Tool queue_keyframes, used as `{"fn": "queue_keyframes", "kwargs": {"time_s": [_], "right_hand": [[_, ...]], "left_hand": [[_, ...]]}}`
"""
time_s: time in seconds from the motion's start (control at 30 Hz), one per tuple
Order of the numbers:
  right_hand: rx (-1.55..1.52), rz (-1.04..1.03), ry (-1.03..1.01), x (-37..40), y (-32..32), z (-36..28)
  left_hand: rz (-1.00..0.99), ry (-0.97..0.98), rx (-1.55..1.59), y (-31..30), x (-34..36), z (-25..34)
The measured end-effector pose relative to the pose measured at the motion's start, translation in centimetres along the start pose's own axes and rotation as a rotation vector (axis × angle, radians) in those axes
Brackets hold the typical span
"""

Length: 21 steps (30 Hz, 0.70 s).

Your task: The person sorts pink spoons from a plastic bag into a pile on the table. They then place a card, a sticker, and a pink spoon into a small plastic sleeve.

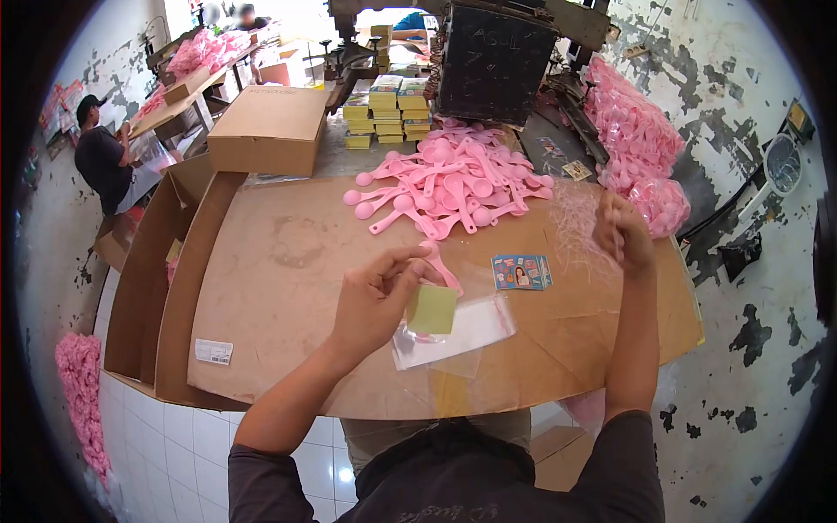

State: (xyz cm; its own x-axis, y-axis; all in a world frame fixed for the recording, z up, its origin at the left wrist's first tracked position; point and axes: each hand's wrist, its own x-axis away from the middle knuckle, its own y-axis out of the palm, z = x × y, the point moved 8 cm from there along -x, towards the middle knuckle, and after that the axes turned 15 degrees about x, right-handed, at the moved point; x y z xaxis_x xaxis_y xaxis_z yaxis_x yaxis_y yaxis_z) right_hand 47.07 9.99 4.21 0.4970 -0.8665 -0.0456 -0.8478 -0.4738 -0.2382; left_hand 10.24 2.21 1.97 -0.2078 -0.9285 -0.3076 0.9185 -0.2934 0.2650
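My left hand (382, 295) pinches a small yellow-green card (432, 310) between thumb and fingers. Right beside those fingertips is a pink measuring spoon (445, 268). Below the card lies a stack of clear plastic bags (471, 333), partly covered by it. My right hand (624, 231) is raised on the right, its fingers closed, over a heap of thin clear plastic strips (571, 222); what it grips, if anything, I cannot tell. Between the hands sits a small stack of printed blue cards (521, 273).
A pile of pink spoons (449, 183) covers the table's far middle, before stacked card bundles (384, 105) and a black machine (495, 61). Cardboard boxes (266, 131) stand left. Bagged pink spoons (632, 131) lean right. Another person (109, 161) sits far left.
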Motion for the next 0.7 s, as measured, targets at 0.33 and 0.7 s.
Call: {"fn": "queue_keyframes", "kwargs": {"time_s": [0.33,0.7], "right_hand": [[1.494,0.788,-0.232,2.3,1.2,-4.3],[0.270,0.056,-0.150,-4.4,19.6,-1.5]], "left_hand": [[0.010,-0.021,0.061,-0.2,-0.6,-1.1],[0.023,-0.062,0.078,-0.7,-0.6,-1.9]]}}
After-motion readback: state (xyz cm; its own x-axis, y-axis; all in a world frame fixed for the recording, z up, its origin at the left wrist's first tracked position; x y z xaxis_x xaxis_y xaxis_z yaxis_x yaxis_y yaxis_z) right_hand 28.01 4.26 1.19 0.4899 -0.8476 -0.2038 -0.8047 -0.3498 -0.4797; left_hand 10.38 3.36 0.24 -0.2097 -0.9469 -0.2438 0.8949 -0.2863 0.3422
